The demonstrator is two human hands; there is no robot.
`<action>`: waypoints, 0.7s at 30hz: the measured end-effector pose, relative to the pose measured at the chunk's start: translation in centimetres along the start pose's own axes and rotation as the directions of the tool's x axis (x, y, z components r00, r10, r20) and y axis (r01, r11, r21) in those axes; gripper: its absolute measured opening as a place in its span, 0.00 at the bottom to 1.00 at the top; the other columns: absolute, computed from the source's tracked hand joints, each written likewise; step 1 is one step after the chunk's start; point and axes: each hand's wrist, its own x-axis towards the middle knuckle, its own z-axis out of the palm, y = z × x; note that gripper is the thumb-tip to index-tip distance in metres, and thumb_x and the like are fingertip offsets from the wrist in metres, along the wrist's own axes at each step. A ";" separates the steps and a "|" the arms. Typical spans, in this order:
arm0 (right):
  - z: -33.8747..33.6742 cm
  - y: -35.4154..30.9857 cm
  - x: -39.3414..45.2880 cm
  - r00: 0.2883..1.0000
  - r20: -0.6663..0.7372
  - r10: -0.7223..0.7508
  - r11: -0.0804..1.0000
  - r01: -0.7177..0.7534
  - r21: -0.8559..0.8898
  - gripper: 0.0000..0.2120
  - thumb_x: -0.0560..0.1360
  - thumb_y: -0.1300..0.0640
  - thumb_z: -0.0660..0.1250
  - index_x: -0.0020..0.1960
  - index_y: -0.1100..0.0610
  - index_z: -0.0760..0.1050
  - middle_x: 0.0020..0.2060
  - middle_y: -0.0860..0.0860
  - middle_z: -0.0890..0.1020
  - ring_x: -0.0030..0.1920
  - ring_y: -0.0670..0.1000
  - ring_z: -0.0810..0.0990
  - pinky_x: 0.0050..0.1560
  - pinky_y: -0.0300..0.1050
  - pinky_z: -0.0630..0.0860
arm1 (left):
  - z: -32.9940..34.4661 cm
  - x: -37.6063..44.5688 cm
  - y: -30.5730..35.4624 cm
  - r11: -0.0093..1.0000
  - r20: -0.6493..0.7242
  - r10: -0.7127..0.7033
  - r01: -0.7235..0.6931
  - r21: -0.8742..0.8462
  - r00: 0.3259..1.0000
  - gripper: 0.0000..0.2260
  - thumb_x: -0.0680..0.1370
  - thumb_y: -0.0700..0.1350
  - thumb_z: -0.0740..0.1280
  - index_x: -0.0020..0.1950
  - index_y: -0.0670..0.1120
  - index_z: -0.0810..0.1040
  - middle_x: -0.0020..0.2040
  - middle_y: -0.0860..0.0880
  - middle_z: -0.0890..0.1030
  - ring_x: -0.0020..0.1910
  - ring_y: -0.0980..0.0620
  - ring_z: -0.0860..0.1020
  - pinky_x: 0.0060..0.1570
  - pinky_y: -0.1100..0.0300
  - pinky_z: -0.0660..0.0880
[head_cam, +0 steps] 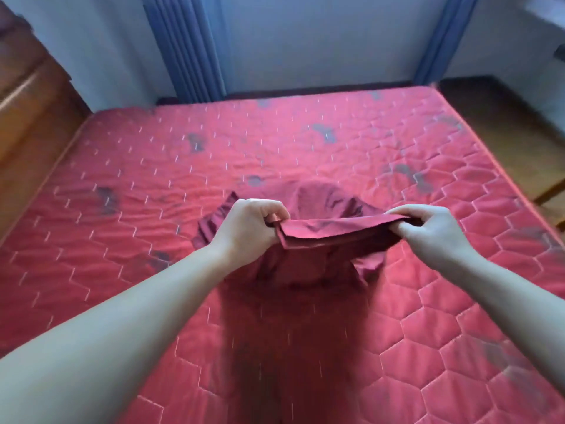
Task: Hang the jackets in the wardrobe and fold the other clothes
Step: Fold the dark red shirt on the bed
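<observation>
Both hands held a dark red, thin fabric garment [308, 240] above the middle of a red quilted mattress [153, 185] with a hexagon stitch pattern. The left hand [249, 231] and the right hand [434, 231] each pinched one end of a folded edge with curled fingers. The rest of the cloth hung down and, as far as the blurred view showed, lay bunched on the mattress.
</observation>
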 end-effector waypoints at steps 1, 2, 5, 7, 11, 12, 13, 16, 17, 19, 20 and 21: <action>-2.3 -3.3 1.4 1.000 -0.001 -0.024 0.997 0.024 0.068 0.13 0.72 0.68 0.68 0.40 0.50 0.82 0.30 0.39 0.83 0.33 0.33 0.78 0.38 0.26 0.71 | -2.5 1.5 2.2 0.999 -0.018 0.004 -0.005 -0.035 1.000 0.08 0.67 0.39 0.76 0.34 0.49 0.81 0.26 0.54 0.73 0.27 0.59 0.65 0.31 0.64 0.66; -4.6 -6.8 2.6 0.999 -0.013 -0.049 0.987 0.050 0.153 0.13 0.72 0.68 0.69 0.40 0.51 0.82 0.30 0.39 0.83 0.33 0.34 0.78 0.40 0.28 0.72 | -5.1 3.0 4.5 0.998 -0.028 0.013 -0.015 -0.068 1.000 0.07 0.68 0.39 0.76 0.35 0.48 0.81 0.27 0.51 0.74 0.28 0.59 0.65 0.32 0.60 0.68; -10.3 -16.5 5.3 0.991 -0.100 -0.086 0.870 0.124 0.478 0.03 0.70 0.61 0.73 0.38 0.55 0.85 0.38 0.48 0.86 0.39 0.45 0.84 0.43 0.39 0.79 | -12.7 6.5 11.8 0.978 0.017 0.072 -0.067 -0.197 0.997 0.03 0.71 0.40 0.76 0.39 0.47 0.86 0.32 0.51 0.80 0.32 0.58 0.71 0.34 0.60 0.71; -12.4 -21.5 6.0 0.984 -0.071 -0.164 0.835 0.177 0.521 0.04 0.68 0.56 0.74 0.41 0.55 0.86 0.38 0.52 0.86 0.38 0.48 0.85 0.38 0.39 0.80 | -17.0 7.8 16.1 0.927 0.030 0.098 -0.080 -0.367 0.995 0.06 0.71 0.40 0.75 0.39 0.50 0.87 0.37 0.55 0.84 0.35 0.61 0.78 0.38 0.66 0.76; -15.2 -27.2 6.7 0.964 -0.103 -0.245 0.872 0.266 0.411 0.10 0.74 0.57 0.71 0.49 0.64 0.82 0.39 0.53 0.86 0.40 0.51 0.84 0.43 0.45 0.82 | -22.3 8.4 21.0 0.819 -0.082 0.082 -0.114 -0.562 0.993 0.03 0.68 0.43 0.77 0.42 0.48 0.87 0.42 0.46 0.86 0.39 0.53 0.84 0.39 0.63 0.79; -16.0 -28.4 6.8 0.951 -0.153 -0.269 0.859 0.309 0.408 0.10 0.75 0.57 0.71 0.50 0.64 0.82 0.41 0.54 0.86 0.43 0.53 0.84 0.47 0.48 0.81 | -23.1 8.3 21.4 0.798 -0.095 0.086 -0.126 -0.589 0.992 0.06 0.67 0.46 0.78 0.42 0.48 0.87 0.42 0.46 0.86 0.40 0.52 0.84 0.40 0.63 0.80; -16.6 -29.5 6.9 0.934 -0.183 -0.307 0.856 0.355 0.376 0.09 0.75 0.56 0.71 0.49 0.62 0.83 0.42 0.54 0.87 0.44 0.54 0.84 0.48 0.48 0.81 | -23.8 8.3 21.5 0.784 -0.069 0.093 -0.115 -0.610 0.993 0.09 0.65 0.48 0.78 0.43 0.48 0.87 0.43 0.46 0.86 0.41 0.52 0.85 0.40 0.63 0.80; -17.7 -31.7 6.7 0.881 -0.177 -0.438 0.869 0.466 0.168 0.06 0.76 0.56 0.70 0.45 0.57 0.83 0.34 0.44 0.85 0.34 0.42 0.81 0.36 0.35 0.79 | -25.0 7.7 21.1 0.835 0.197 0.085 0.038 -0.549 0.977 0.14 0.62 0.49 0.79 0.46 0.47 0.87 0.46 0.46 0.86 0.43 0.52 0.84 0.43 0.62 0.80; -17.7 -31.9 6.6 0.878 -0.145 -0.456 0.875 0.472 0.108 0.05 0.76 0.57 0.70 0.44 0.56 0.83 0.33 0.44 0.85 0.33 0.41 0.80 0.35 0.34 0.78 | -25.0 7.6 20.7 0.864 0.245 0.063 0.070 -0.499 0.967 0.15 0.62 0.49 0.79 0.45 0.47 0.87 0.45 0.46 0.86 0.43 0.52 0.84 0.44 0.61 0.81; -17.9 -31.6 6.7 0.903 -0.041 -0.427 0.903 0.429 0.031 0.05 0.75 0.56 0.71 0.44 0.56 0.84 0.36 0.49 0.86 0.35 0.44 0.80 0.39 0.40 0.79 | -25.0 7.6 19.9 0.898 0.247 0.012 0.098 -0.428 0.969 0.16 0.61 0.50 0.80 0.45 0.46 0.87 0.45 0.46 0.86 0.42 0.52 0.84 0.45 0.60 0.81; -18.1 -31.3 6.8 0.923 0.029 -0.383 0.924 0.383 -0.004 0.05 0.75 0.56 0.71 0.46 0.57 0.84 0.37 0.52 0.86 0.36 0.46 0.80 0.40 0.43 0.79 | -24.9 7.7 19.6 0.908 0.247 -0.001 0.104 -0.406 0.969 0.16 0.61 0.50 0.79 0.45 0.47 0.87 0.46 0.46 0.86 0.43 0.52 0.84 0.46 0.60 0.81; -18.5 -31.1 6.9 0.938 0.110 -0.329 0.942 0.334 -0.039 0.06 0.74 0.56 0.71 0.47 0.57 0.85 0.38 0.54 0.86 0.35 0.47 0.80 0.38 0.44 0.79 | -24.8 7.9 19.4 0.917 0.256 -0.001 0.102 -0.385 0.967 0.14 0.63 0.49 0.79 0.46 0.47 0.87 0.47 0.46 0.86 0.44 0.52 0.84 0.45 0.60 0.81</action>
